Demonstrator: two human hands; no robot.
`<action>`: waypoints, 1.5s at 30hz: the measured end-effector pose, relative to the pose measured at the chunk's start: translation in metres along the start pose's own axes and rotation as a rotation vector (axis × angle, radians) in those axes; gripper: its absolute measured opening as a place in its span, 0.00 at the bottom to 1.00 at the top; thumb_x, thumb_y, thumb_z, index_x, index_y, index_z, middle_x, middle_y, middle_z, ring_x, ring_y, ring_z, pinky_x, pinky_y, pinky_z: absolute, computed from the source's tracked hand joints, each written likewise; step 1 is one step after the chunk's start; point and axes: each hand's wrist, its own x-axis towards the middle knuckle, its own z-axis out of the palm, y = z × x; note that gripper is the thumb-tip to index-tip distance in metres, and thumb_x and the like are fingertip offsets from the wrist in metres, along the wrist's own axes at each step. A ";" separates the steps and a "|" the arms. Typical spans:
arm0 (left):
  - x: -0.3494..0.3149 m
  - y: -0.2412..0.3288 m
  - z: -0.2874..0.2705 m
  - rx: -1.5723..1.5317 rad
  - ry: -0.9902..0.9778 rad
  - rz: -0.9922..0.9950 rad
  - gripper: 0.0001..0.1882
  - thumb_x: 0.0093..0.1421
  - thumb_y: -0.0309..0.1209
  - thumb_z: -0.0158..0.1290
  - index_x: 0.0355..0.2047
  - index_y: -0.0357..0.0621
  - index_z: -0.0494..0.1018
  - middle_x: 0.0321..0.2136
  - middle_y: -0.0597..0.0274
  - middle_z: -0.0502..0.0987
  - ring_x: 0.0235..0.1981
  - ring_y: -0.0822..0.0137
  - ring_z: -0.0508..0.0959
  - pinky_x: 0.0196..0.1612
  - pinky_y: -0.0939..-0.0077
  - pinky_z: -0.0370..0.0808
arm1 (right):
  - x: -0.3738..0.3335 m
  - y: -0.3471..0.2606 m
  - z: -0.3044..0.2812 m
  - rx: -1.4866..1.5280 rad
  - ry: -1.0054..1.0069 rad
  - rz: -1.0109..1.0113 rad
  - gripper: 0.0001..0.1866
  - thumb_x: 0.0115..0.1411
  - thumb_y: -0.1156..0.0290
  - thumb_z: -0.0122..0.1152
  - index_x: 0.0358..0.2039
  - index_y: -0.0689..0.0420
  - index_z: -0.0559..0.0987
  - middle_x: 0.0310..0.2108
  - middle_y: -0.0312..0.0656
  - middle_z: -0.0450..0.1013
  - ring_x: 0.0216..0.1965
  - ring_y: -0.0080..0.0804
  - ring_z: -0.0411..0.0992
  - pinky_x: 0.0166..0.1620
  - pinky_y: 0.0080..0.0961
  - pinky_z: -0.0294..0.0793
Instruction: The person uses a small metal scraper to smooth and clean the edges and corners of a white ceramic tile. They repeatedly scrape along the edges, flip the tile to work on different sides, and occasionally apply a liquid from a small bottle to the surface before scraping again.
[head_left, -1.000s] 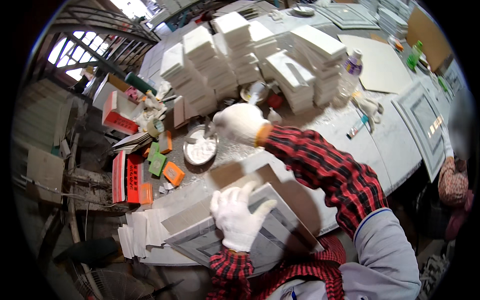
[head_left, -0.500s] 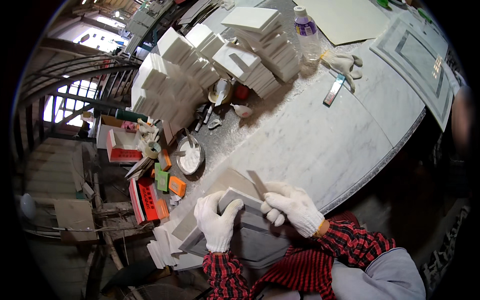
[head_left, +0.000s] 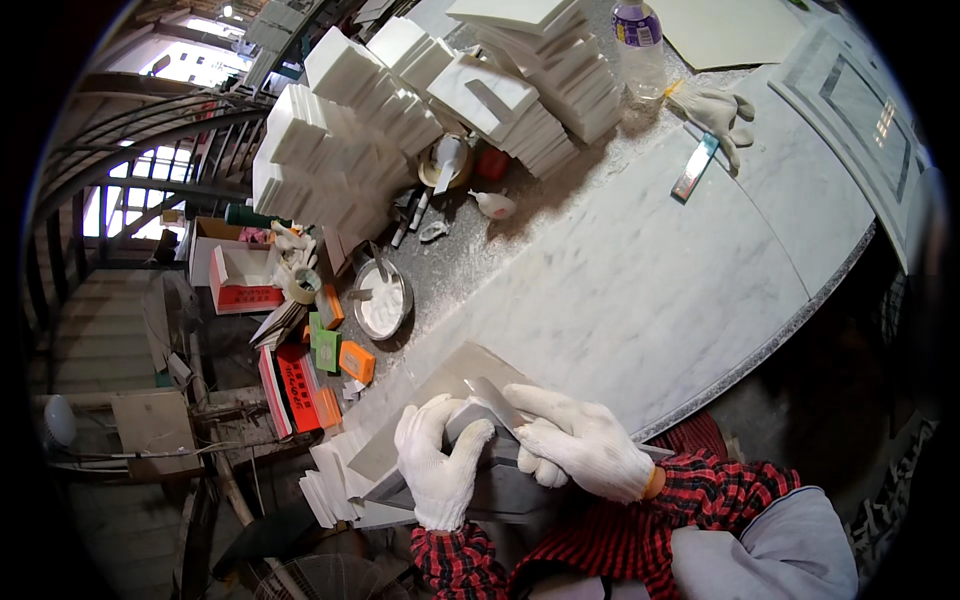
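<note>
White knitted gloves cover both of my hands. My left hand point(head_left: 438, 466) grips the upper left edge of a grey marble panel point(head_left: 515, 488) with darker inlaid bands, its thumb over the face. My right hand point(head_left: 588, 442) is closed around a flat metal putty knife point(head_left: 487, 397). The knife's blade lies at the panel's top edge, close to my left thumb and fingers; whether it touches the stone I cannot tell. A grey-beige slab point(head_left: 472, 362) lies flat under and behind the panel, on the near side of the table. My hands hide part of the panel.
Left of my hands stands a metal bowl point(head_left: 405, 318) of white paste or powder, with a scraper in it. Beyond rise stacks of white tiles point(head_left: 487, 92). A plastic bottle point(head_left: 638, 50), a spare glove point(head_left: 712, 112) and small boxes point(head_left: 356, 362) sit on the marble tabletop point(head_left: 640, 270).
The putty knife has tilted from pointing up to lying across the panel's top edge, and my right hand has turned with it. The panel is tipped flatter; the view has shifted slightly.
</note>
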 end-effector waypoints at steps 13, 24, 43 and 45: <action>0.015 -0.005 -0.012 -0.128 -0.210 0.074 0.16 0.50 0.30 0.66 0.37 0.37 0.78 0.45 0.49 0.82 0.46 0.48 0.80 0.51 0.60 0.74 | 0.011 -0.010 0.004 0.027 -0.012 0.044 0.22 0.66 0.64 0.52 0.57 0.60 0.75 0.28 0.38 0.74 0.24 0.19 0.69 0.28 0.18 0.69; 0.013 -0.004 -0.007 -0.101 -0.162 0.102 0.18 0.50 0.30 0.66 0.40 0.37 0.78 0.39 0.51 0.82 0.43 0.48 0.80 0.50 0.61 0.74 | 0.013 -0.024 0.010 0.037 -0.038 0.050 0.22 0.66 0.65 0.53 0.58 0.56 0.76 0.25 0.33 0.73 0.21 0.15 0.66 0.25 0.15 0.65; 0.016 -0.004 -0.008 -0.143 -0.169 0.066 0.14 0.50 0.30 0.66 0.37 0.40 0.79 0.36 0.53 0.82 0.44 0.46 0.80 0.54 0.57 0.74 | 0.014 -0.018 0.006 0.108 -0.079 0.044 0.19 0.67 0.62 0.55 0.53 0.59 0.77 0.27 0.35 0.74 0.24 0.15 0.68 0.26 0.15 0.67; 0.016 -0.003 -0.008 -0.148 -0.171 0.046 0.14 0.50 0.30 0.66 0.37 0.40 0.79 0.36 0.53 0.82 0.44 0.46 0.80 0.54 0.57 0.74 | 0.015 -0.022 0.006 0.088 -0.082 0.056 0.19 0.67 0.62 0.55 0.53 0.59 0.77 0.27 0.35 0.74 0.24 0.15 0.68 0.26 0.14 0.66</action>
